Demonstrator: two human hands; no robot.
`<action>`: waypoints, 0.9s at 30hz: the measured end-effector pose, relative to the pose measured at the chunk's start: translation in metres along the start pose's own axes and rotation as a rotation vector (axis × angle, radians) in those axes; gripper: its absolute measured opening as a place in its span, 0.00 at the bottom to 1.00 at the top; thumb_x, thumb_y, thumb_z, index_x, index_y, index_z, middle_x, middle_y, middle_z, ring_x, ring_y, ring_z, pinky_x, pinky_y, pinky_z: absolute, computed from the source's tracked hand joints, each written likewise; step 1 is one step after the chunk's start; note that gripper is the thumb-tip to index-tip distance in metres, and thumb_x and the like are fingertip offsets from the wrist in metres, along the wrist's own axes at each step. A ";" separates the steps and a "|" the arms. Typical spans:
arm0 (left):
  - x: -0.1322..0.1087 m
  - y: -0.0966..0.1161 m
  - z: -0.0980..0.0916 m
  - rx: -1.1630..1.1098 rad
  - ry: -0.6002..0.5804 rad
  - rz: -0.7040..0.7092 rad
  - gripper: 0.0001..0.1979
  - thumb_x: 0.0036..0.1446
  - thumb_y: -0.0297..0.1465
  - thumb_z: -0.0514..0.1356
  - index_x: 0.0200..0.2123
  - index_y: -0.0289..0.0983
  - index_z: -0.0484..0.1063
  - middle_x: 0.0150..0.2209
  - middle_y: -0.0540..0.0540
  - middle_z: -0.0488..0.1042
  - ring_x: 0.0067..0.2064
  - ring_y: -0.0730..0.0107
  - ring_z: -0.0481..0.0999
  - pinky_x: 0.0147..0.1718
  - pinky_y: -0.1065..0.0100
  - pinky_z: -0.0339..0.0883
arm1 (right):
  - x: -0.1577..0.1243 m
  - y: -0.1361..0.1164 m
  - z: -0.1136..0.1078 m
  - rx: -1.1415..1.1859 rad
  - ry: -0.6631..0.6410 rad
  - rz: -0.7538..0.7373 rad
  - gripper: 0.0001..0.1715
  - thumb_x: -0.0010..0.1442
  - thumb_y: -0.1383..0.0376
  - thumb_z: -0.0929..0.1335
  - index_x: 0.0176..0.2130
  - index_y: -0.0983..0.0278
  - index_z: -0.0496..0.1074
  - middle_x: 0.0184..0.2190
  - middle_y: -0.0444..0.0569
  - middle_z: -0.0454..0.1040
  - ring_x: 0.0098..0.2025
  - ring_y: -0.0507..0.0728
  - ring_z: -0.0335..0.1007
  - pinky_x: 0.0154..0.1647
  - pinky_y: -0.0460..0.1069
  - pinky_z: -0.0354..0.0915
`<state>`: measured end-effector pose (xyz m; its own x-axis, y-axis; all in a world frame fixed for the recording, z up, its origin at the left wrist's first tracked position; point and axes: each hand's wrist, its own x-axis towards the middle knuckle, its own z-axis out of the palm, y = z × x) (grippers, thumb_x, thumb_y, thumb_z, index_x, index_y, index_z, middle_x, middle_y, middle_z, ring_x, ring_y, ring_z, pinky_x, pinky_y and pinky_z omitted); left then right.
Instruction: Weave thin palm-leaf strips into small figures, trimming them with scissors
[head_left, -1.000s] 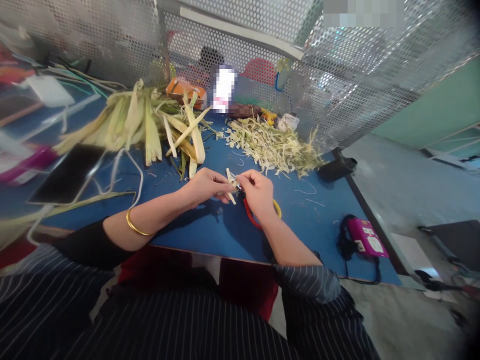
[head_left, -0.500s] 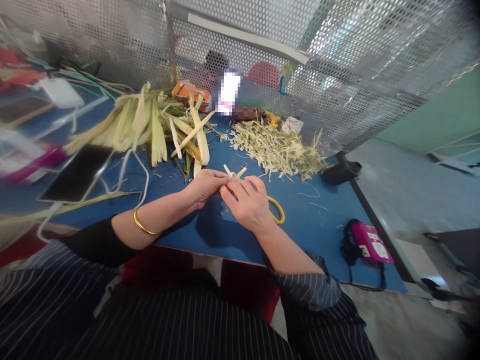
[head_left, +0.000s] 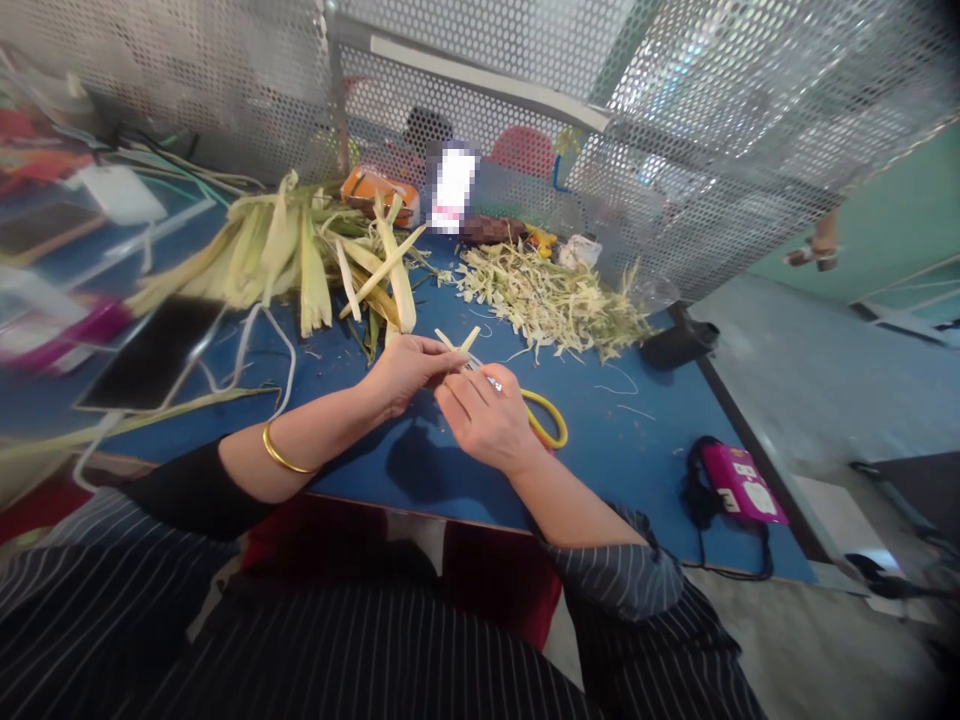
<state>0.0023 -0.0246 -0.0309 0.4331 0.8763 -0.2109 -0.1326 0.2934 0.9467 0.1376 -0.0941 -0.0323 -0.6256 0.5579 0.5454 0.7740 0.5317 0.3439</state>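
My left hand (head_left: 411, 374) pinches small pale corn husk strips (head_left: 469, 341), whose two ends stick up in a V beyond the fingertips. Close against it, my right hand (head_left: 487, 415) is closed around scissors. Their yellow handle loop (head_left: 553, 422) shows to the right of the hand, and a bit of metal blade glints above the fingers. Much of the scissors is hidden by the hand, and the meeting point of blade and strip is hard to make out.
A bundle of corn husks (head_left: 262, 250) lies back left, and a heap of husk shreds (head_left: 547, 300) back right. A phone (head_left: 154, 350) with white cables lies left, a black cylinder (head_left: 679, 345) and pink power box (head_left: 742, 485) right. Perforated metal mesh (head_left: 480, 90) stands behind.
My right hand has turned slightly and shifted a little left, showing scissor metal above its fingers and more of the yellow loop. A person's foot has come into view at upper right.
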 end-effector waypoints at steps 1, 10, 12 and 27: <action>0.000 0.000 0.000 0.013 0.016 0.017 0.10 0.42 0.34 0.68 0.21 0.32 0.74 0.18 0.50 0.71 0.20 0.80 0.66 0.19 0.75 0.58 | 0.000 -0.001 0.000 0.007 0.010 -0.013 0.13 0.63 0.71 0.58 0.38 0.63 0.69 0.35 0.48 0.73 0.38 0.54 0.65 0.50 0.53 0.53; 0.001 0.003 0.002 0.009 0.051 0.067 0.09 0.44 0.31 0.68 0.25 0.31 0.75 0.26 0.46 0.76 0.24 0.78 0.71 0.24 0.75 0.64 | 0.000 0.003 -0.002 0.208 0.193 0.080 0.06 0.61 0.69 0.62 0.40 0.62 0.67 0.37 0.47 0.75 0.40 0.53 0.68 0.49 0.52 0.56; 0.001 0.006 0.000 0.007 0.038 0.056 0.11 0.45 0.33 0.67 0.27 0.30 0.75 0.28 0.44 0.77 0.25 0.76 0.73 0.26 0.73 0.67 | 0.000 0.008 -0.003 0.276 0.245 0.329 0.09 0.60 0.62 0.65 0.42 0.62 0.66 0.39 0.51 0.74 0.43 0.56 0.68 0.48 0.52 0.57; 0.001 0.007 -0.003 0.171 -0.046 0.102 0.09 0.47 0.31 0.66 0.28 0.30 0.73 0.24 0.44 0.76 0.24 0.74 0.75 0.29 0.69 0.71 | -0.001 0.022 -0.003 0.501 -0.055 0.637 0.10 0.61 0.63 0.63 0.27 0.62 0.64 0.21 0.41 0.67 0.27 0.52 0.61 0.38 0.49 0.55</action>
<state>-0.0009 -0.0210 -0.0254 0.4663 0.8785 -0.1042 -0.0260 0.1313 0.9910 0.1554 -0.0849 -0.0231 -0.0939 0.8733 0.4780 0.8553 0.3165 -0.4103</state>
